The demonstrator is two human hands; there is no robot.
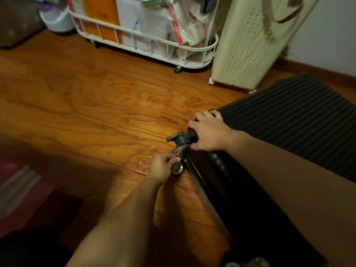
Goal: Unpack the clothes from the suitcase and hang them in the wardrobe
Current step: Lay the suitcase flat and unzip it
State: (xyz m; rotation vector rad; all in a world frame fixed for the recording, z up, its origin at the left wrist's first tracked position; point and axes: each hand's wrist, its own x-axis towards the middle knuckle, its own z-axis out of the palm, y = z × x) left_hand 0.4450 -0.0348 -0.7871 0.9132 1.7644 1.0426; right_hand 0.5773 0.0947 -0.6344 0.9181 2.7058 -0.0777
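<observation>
Head view: your right hand (209, 132) clasps the black ribbed hard-shell suitcase (292, 120) corner; left hand (163, 166) pinches its zip pull.
Handling: rigid, likely heavy; work the zip.

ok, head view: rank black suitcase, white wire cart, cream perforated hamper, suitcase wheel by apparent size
1. Black suitcase, though it lies nearest the camera, which inflates it.
2. and 3. White wire cart and cream perforated hamper: similar extent, both cropped at the top, so unranked.
4. Suitcase wheel, beside the left hand.
</observation>
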